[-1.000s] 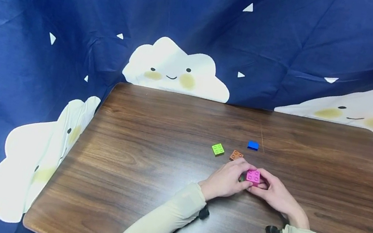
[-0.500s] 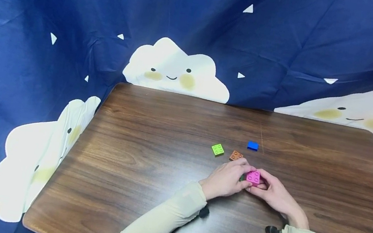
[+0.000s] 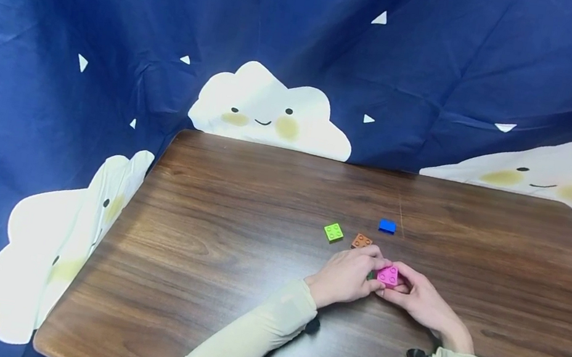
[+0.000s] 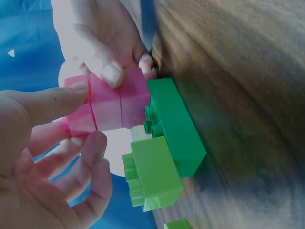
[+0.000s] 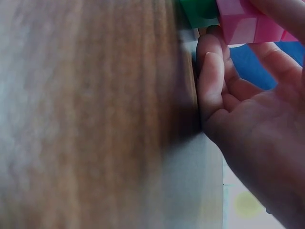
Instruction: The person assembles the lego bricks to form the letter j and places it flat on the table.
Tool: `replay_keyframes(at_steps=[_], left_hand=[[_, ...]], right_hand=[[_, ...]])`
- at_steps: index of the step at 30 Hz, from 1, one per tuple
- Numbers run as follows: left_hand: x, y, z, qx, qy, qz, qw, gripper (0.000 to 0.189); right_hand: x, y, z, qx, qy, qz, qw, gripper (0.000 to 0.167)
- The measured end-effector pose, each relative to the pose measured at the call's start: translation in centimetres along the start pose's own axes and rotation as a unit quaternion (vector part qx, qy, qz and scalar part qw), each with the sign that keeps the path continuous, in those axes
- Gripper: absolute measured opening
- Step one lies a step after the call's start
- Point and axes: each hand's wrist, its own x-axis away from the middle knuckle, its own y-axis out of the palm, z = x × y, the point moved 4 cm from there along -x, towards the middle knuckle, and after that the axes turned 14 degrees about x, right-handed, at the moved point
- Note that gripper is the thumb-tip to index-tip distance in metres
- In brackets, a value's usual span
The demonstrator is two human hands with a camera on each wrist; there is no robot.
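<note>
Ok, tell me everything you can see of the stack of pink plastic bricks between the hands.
The stack of glossy pink, plastic-looking bricks is three high, with two seams and four round studs on top. It stands roughly upright over one end of the dark green oblong brick, whose bare studs show beside it; whether it is fully seated is unclear. The left hand pinches the top brick, and the right hand holds the stack lower down.

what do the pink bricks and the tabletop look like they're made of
The pink bricks look like molded plastic, smooth and slightly shiny: flat faces, crisp edges, round studs. The tabletop seems wood or wood-look laminate with a satin finish, judging by brown grain and soft glare; which is unclear.
</note>
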Motion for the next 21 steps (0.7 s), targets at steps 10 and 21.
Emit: replay_keyframes(at_steps=[10, 21], left_hand=[[-0.20, 0.11, 0.12, -0.061, 0.017, -0.006, 0.9980, 0.045], [-0.01, 0.03, 0.41, -0.092, 0.017, -0.001, 0.9956, 0.045]], right_hand=[[0.05, 0.15, 0.10, -0.012, -0.020, 0.003, 0.9997, 0.041], [0.05, 0.09, 0.02, -0.005, -0.022, 0.006, 0.9997, 0.044]])
